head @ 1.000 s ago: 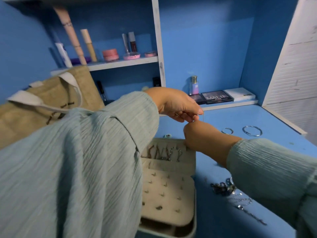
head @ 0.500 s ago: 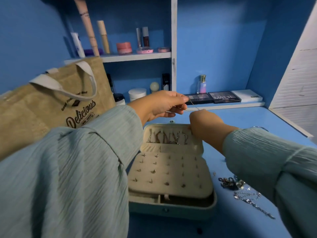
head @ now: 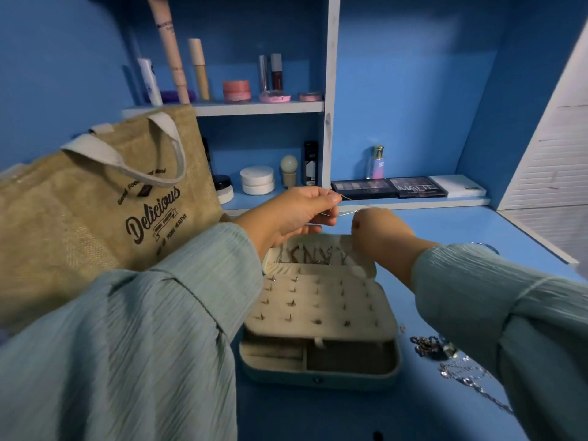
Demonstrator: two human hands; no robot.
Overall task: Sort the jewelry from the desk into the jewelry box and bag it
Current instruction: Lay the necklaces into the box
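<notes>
An open jewelry box (head: 318, 374) lies on the blue desk, its cream stud panel dotted with several earrings and several hooks hanging in the raised lid. Above the lid, my left hand (head: 296, 218) and my right hand (head: 378, 230) each pinch an end of a thin silver hoop (head: 348, 211). A heap of chains and small jewelry (head: 445, 354) lies on the desk right of the box, partly behind my right sleeve. A burlap tote bag (head: 95, 218) printed "Delicious" stands at the left.
A silver bangle (head: 483, 245) peeks out behind my right sleeve. Eyeshadow palettes (head: 391, 187) and a perfume bottle (head: 377, 162) sit on the low back ledge. Shelves at the back hold jars, tubes and lipsticks. A white slatted panel (head: 553, 173) borders the right.
The view has pulled back and tilted, revealing the whole box and the bag. Both hands stay together over the lid, still pinching the thin hoop; they have drawn slightly apart.
</notes>
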